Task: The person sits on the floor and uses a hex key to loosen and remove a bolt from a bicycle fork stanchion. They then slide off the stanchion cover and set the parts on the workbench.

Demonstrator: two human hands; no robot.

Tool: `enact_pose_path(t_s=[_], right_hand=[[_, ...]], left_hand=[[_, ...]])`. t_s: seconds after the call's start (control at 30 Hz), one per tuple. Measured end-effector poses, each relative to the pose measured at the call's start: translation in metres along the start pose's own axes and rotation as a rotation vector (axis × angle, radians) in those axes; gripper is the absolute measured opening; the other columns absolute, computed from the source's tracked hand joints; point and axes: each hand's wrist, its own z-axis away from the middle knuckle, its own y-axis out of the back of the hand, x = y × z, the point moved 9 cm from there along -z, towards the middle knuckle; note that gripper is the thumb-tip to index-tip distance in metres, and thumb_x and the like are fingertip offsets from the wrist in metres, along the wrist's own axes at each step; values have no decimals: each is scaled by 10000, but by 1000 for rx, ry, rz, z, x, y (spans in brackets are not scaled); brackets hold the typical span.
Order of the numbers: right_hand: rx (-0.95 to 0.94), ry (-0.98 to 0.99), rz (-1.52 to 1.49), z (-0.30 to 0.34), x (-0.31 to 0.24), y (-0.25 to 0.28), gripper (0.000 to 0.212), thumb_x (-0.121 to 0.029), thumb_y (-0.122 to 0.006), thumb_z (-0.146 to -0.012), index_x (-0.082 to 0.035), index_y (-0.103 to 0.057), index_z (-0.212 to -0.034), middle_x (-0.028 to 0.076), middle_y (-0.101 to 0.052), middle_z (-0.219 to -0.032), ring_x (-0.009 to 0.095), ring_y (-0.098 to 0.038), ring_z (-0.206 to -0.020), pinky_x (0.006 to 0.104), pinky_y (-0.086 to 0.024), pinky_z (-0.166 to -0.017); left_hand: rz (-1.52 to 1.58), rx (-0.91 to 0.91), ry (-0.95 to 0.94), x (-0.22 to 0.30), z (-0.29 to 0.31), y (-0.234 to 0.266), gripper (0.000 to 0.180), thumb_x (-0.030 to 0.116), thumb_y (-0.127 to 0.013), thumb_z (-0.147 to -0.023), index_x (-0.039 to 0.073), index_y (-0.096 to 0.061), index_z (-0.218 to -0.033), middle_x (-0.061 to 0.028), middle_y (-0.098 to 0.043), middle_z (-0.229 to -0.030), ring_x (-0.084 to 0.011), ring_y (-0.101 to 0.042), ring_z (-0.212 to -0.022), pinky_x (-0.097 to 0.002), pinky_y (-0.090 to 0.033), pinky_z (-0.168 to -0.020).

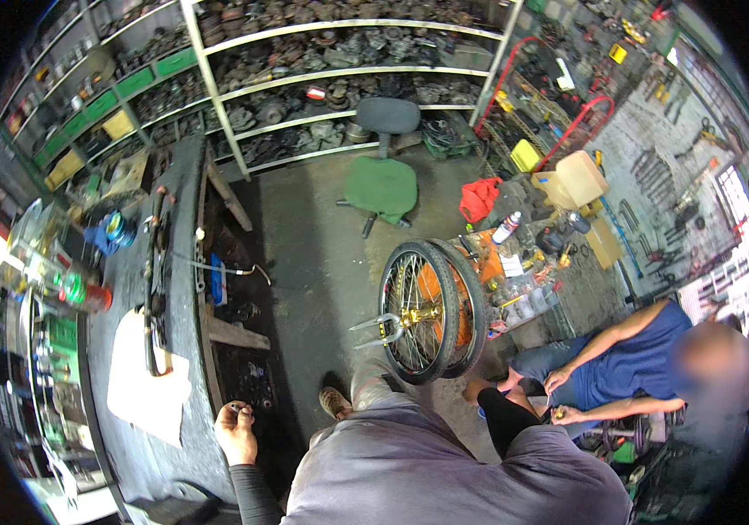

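Basically, wearer at clock centre, 12 straight ahead. Two bicycle wheels (415,315) stand upright, side by side, toward 12–1 o'clock, right in front of the legs. Black tyres, thin spokes, gold hub (421,316) on the nearer wheel; silver fork-shaped part (383,329) pokes out toward 11. Something orange (431,289) shows behind the spokes.

Left hand (236,435), about 9–10, just beside the edge of the dark bench (180,297): fingers curled in, nearly closed, small dark bit at the tips, can't tell if it's held. Right hand (477,389), about 1–2, at the end of a black sleeve, close to the lower tyre edges; mostly hidden, so can't tell how far open or whether it grips.

Bench runs along 10: white sheet (142,398), long dark rod-like part (156,271) partly across it, blue item (117,230) further up.

Seated person (628,359) in navy top at 2–3, both hands near each other, something too small to name there. At 1, small tools (532,262), spray bottle (506,227), red cloth (479,199). Green-seated chair (380,185) at 12, shelving (211,80) full of metal parts beyond it.
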Motion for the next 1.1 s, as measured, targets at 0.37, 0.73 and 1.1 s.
enact_pose_path(t_s=[0.37,0.73,1.1], right_hand=[[73,-217,-762,-46,-55,137,450,-451,-637,-1084,-55,-825,-1183,175,-821,-1008,293,-821,-880,451,-647,-836],[532,29,-726,-199,23,582,398,-377,-728,-1038,-55,-788,-1265,208,-804,-1232,395,-762,-1172,462,-582,-1041],[313,871,-847,-203,-285,880,393,-84,-813,-1004,-43,-752,-1390,42,-766,-1030,100,-701,-869,286,-586,-787]], left_hand=[[-182,-182,83,-21,-158,-53,157,67,-795,-1030,-14,-781,-1163,-38,-788,-1004,-112,-694,-885,-286,-580,-819],[-375,-98,-71,90,-317,-108,606,103,-864,-905,49,-609,-1453,-197,-827,-1128,-351,-819,-1083,-432,-634,-968],[-367,182,-28,132,-395,-83,399,158,-914,-906,18,-655,-1175,-172,-773,-912,-312,-791,-865,-421,-610,-787]])
